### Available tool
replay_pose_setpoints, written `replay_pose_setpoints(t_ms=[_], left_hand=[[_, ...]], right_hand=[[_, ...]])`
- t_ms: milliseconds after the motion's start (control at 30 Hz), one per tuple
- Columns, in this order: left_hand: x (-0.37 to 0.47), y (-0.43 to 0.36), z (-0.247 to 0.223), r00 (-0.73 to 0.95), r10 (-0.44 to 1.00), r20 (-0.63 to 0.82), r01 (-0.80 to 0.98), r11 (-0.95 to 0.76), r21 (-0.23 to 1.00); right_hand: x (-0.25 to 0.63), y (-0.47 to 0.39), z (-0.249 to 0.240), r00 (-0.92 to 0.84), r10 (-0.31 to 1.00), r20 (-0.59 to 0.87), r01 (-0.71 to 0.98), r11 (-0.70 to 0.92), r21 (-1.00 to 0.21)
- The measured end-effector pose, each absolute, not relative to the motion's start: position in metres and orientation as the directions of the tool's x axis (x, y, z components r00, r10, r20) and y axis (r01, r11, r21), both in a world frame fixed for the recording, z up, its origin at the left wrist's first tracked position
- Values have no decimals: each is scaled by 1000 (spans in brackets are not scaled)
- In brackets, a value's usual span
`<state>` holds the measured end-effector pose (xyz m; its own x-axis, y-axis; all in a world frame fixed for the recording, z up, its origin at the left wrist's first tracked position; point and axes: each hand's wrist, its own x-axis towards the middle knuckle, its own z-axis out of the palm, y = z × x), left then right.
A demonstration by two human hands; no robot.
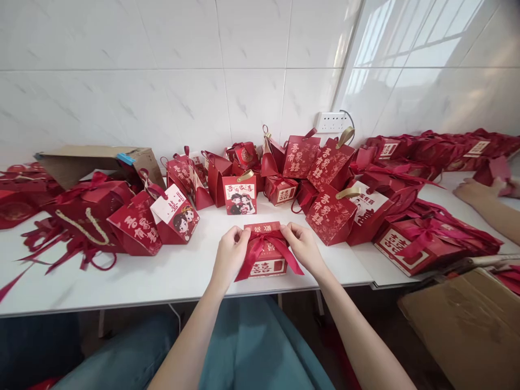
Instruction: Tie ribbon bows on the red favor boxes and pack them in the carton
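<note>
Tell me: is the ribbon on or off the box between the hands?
On: the ribbon crosses the box, its tails spreading to both sides.

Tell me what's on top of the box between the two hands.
A red bow lies across the box, left hand and right hand at its loops. Some printing shows around it; the surface beneath the bow is covered.

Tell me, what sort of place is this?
Probably a small workroom for gift packaging: many red gift boxes crowd a long white table, a cardboard carton sits at the lower right, and another person's forearm shows farther along.
</note>
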<state>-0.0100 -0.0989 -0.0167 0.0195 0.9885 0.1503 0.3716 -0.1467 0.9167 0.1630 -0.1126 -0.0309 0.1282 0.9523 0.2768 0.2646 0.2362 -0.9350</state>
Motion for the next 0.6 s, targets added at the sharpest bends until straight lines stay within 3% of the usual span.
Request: replay_pose_setpoints(t_ms=[367,600], left_hand=[[-3,-103,-21,-47,989,142,328,-119,937],[-7,-100,-27,30,998,62,204,-67,977]], right_hand=[[160,-111,-41,176,967,185,21,185,-983],[171,-113,-52,162,978,132,-63,143,-988]])
